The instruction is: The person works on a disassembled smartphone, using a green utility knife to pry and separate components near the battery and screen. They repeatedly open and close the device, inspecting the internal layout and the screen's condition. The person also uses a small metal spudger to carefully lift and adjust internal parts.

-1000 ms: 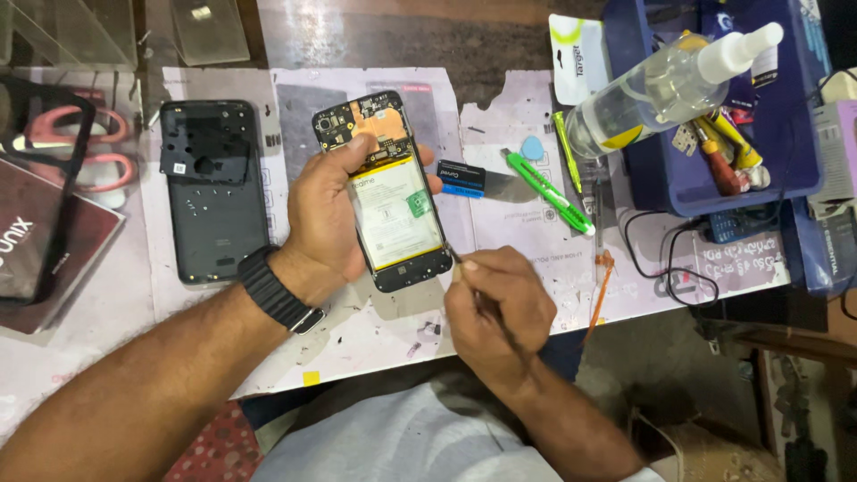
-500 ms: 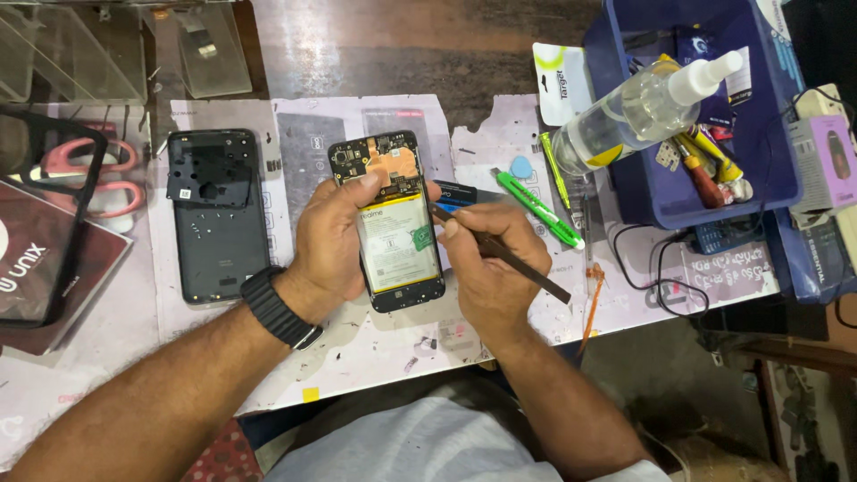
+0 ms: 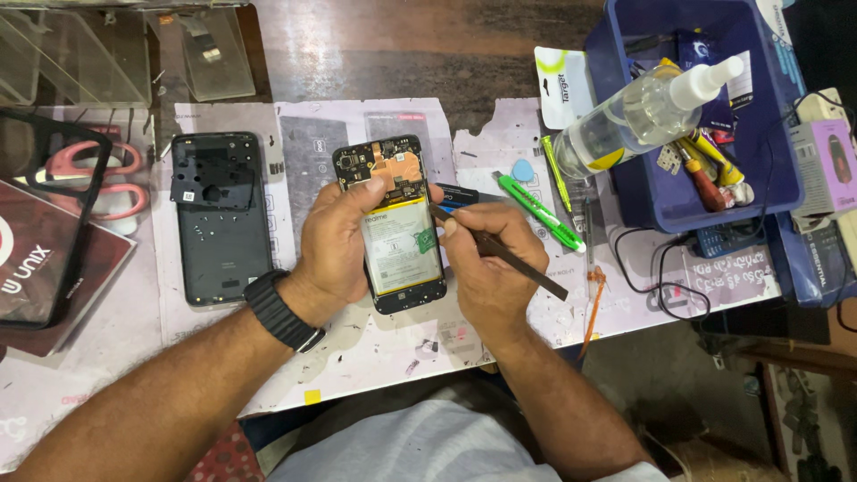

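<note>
Phone (image 3: 393, 223) with its back off sits in the left hand (image 3: 335, 245), raised just above the counter (image 3: 375, 348); board and battery are exposed. Back cover (image 3: 219, 219) already lies apart to the left, a small black plate resting on it. Right hand (image 3: 482, 259) pinches a thin dark pry tool (image 3: 504, 254), tip at the phone's right edge beside the battery. Judging by that: shell removal done, internals still seated, battery not lifted. Room: bare mat below and left of the phone; the right side is tighter, with a green cutter (image 3: 540, 212), blue pick (image 3: 522, 170) and the blue tool bin (image 3: 687, 125) near. Counter's front edge lies close under the wrists.
</note>
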